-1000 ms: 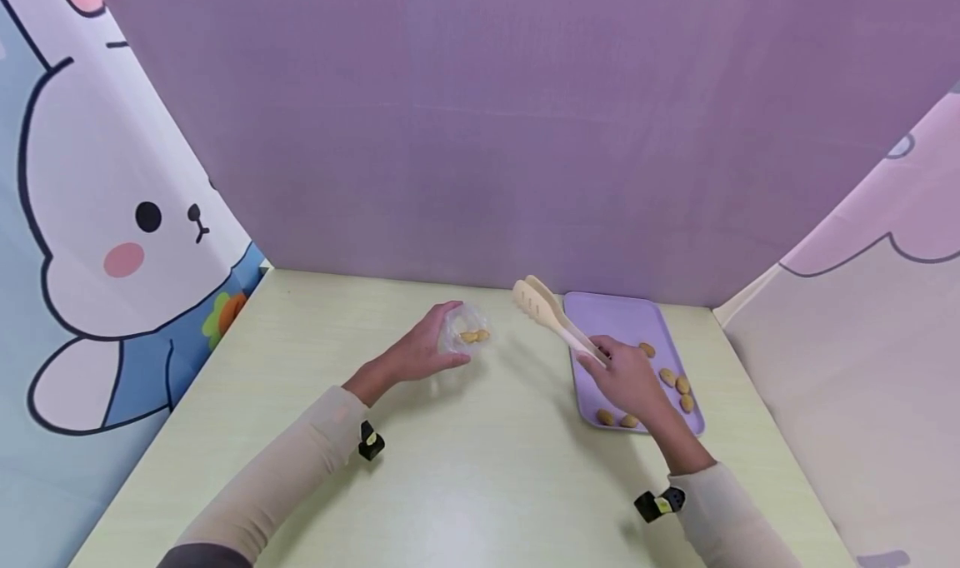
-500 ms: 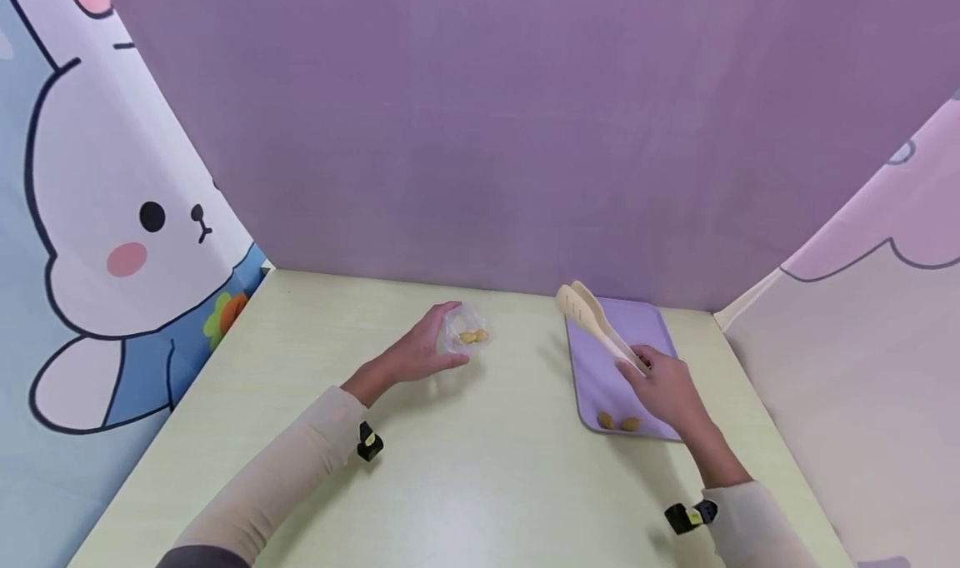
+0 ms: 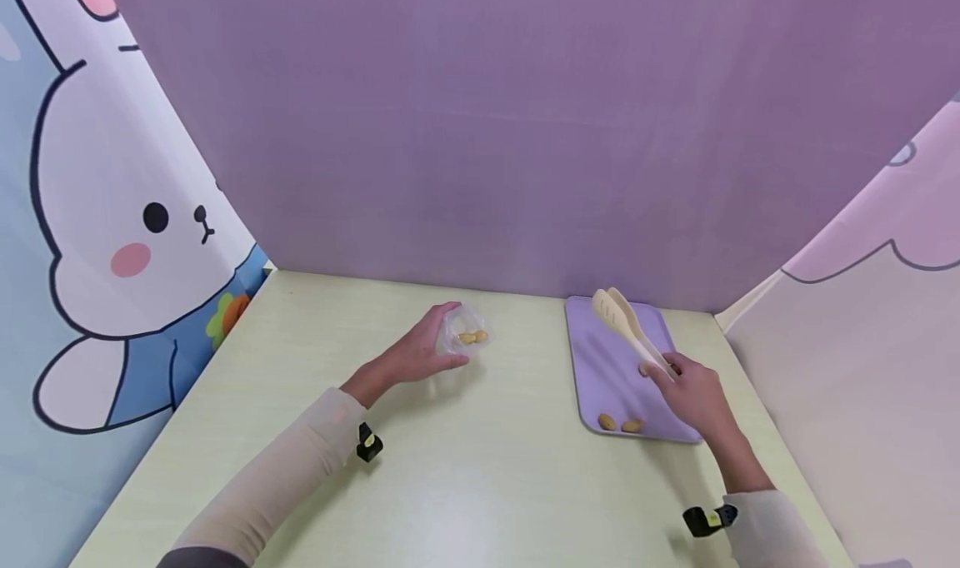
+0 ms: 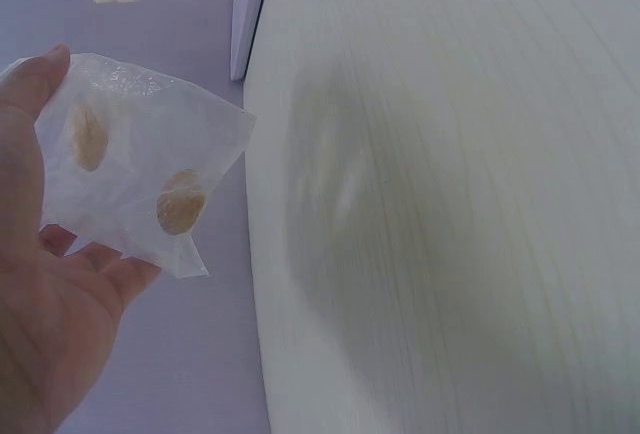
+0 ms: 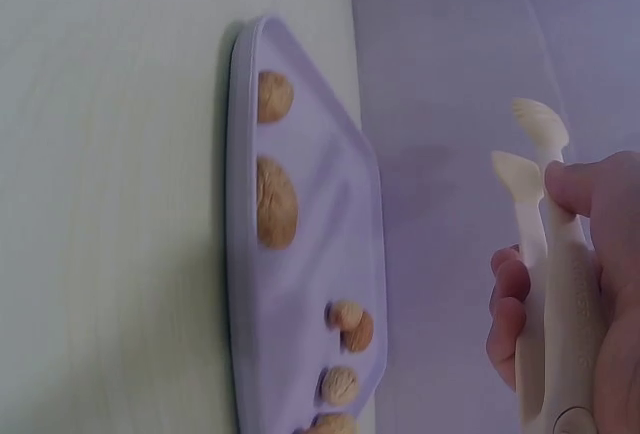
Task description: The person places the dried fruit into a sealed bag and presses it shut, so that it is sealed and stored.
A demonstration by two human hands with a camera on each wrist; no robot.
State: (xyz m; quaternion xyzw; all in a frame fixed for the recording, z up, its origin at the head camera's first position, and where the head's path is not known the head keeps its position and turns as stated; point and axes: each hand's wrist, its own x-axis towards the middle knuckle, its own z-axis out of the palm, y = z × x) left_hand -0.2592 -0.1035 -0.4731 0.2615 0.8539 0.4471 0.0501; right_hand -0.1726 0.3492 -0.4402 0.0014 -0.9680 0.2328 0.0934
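Observation:
My left hand (image 3: 420, 347) holds a small clear plastic bag (image 4: 135, 104), its mouth spread between thumb and fingers, above the table. Two walnuts (image 4: 181, 204) show through the bag in the left wrist view. My right hand (image 3: 697, 389) grips a pair of cream tongs (image 3: 628, 326) over the purple tray (image 3: 588, 343). Nothing sits between the tong tips, which stand slightly apart. On the tray lie several walnuts (image 5: 276, 204); in the head view two show at its near edge, while the hand and tongs cover most of the others.
A pale wooden table (image 3: 450, 451) carries the tray at its back right. Behind it rises a purple wall panel (image 3: 480, 135). Printed cloth screens (image 3: 885, 368) close off both sides, the left one bearing a cartoon rabbit (image 3: 97, 218).
My right hand has carried the tongs to the right, from beside the tray's left edge to above the tray. The left hand and the bag have stayed in place.

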